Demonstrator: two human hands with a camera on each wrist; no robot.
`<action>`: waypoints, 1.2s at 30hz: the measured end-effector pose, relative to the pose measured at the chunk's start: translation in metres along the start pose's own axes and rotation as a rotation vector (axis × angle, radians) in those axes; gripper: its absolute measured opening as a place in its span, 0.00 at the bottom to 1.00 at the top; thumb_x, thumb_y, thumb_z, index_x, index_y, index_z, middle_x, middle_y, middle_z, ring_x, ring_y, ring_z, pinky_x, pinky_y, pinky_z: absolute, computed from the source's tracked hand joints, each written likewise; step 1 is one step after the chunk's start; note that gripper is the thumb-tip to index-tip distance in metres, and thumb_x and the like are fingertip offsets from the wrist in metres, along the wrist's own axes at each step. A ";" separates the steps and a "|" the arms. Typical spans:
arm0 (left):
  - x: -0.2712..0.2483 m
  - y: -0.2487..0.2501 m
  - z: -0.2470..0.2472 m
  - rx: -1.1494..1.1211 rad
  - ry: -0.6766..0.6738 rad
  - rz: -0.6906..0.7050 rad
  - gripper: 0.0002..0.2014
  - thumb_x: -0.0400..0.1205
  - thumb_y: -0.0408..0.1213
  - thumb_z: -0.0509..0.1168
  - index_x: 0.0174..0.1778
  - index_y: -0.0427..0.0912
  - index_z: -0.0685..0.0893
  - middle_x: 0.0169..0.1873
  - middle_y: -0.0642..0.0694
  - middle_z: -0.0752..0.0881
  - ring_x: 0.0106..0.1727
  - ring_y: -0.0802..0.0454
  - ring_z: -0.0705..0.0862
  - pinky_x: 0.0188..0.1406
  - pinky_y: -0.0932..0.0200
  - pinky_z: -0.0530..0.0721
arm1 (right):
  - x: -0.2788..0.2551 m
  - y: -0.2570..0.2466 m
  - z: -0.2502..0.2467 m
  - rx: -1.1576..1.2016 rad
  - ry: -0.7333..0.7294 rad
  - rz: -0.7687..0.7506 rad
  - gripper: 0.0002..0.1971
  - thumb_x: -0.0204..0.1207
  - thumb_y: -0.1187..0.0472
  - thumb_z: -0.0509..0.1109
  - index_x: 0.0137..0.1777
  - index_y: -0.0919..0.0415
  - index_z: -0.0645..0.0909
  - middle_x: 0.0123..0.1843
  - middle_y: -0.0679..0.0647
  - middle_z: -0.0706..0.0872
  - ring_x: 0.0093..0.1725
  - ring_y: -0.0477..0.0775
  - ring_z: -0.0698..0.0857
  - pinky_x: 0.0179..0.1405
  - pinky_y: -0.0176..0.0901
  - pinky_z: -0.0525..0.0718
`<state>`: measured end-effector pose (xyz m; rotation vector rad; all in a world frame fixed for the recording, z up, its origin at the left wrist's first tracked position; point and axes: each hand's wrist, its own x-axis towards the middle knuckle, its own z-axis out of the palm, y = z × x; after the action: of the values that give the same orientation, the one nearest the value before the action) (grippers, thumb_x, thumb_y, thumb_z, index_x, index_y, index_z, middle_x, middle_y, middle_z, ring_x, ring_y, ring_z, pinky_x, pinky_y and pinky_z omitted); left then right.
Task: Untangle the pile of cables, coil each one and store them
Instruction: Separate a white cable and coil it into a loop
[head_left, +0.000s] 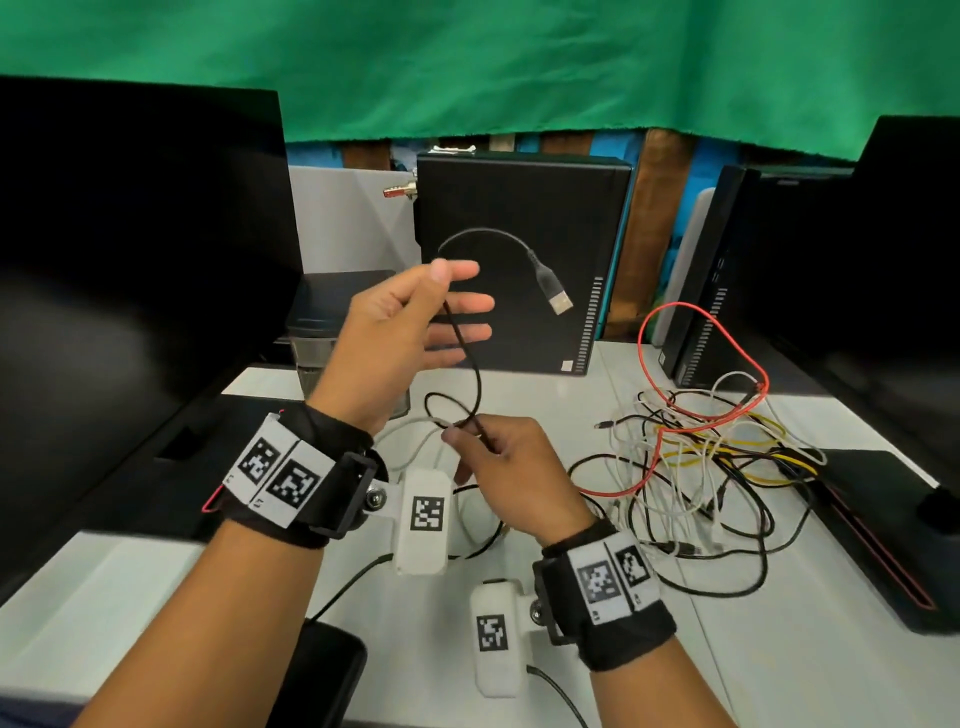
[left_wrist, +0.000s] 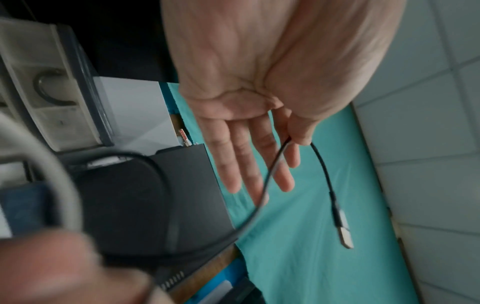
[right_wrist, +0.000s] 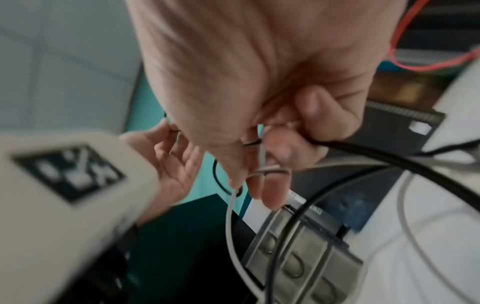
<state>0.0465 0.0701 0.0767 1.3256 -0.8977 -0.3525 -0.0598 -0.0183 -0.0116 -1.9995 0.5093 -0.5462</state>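
Black USB cable held up beside tangled pile.

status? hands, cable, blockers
Left hand pinches thin black USB cable near its plug; right hand pinches it lower, at a loop. Thin white cable crosses that loop. Tangled multicoloured cable pile waits on the white table.

The left hand is pinching a black cable between thumb and forefinger, the other fingers lying straight and spread. Past the pinch, the short end is hanging down to a USB plug. The long side is curving away toward a blurred right hand at the lower left. A black computer case is standing behind, against green cloth.
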 end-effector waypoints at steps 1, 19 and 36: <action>0.001 -0.005 -0.002 0.078 -0.022 -0.026 0.15 0.88 0.49 0.59 0.68 0.54 0.82 0.54 0.52 0.92 0.55 0.53 0.91 0.57 0.53 0.90 | 0.001 -0.001 -0.002 0.081 0.019 0.019 0.16 0.85 0.51 0.69 0.41 0.60 0.88 0.31 0.54 0.89 0.27 0.41 0.78 0.38 0.42 0.79; 0.013 0.002 -0.033 -0.053 0.179 -0.095 0.17 0.90 0.46 0.59 0.36 0.47 0.80 0.21 0.57 0.68 0.19 0.62 0.63 0.18 0.67 0.62 | 0.043 0.033 -0.068 -0.070 0.241 0.264 0.15 0.82 0.55 0.72 0.39 0.67 0.87 0.36 0.58 0.90 0.26 0.45 0.82 0.30 0.37 0.76; 0.017 -0.023 -0.031 0.525 0.269 -0.029 0.14 0.82 0.48 0.72 0.62 0.52 0.84 0.50 0.58 0.87 0.47 0.62 0.84 0.48 0.63 0.82 | 0.033 -0.010 -0.132 -0.122 0.186 0.095 0.17 0.82 0.52 0.73 0.34 0.60 0.86 0.16 0.41 0.71 0.17 0.40 0.69 0.22 0.33 0.69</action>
<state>0.0857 0.0737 0.0619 1.8186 -0.7680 0.0514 -0.1070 -0.1248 0.0602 -2.0380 0.7641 -0.6588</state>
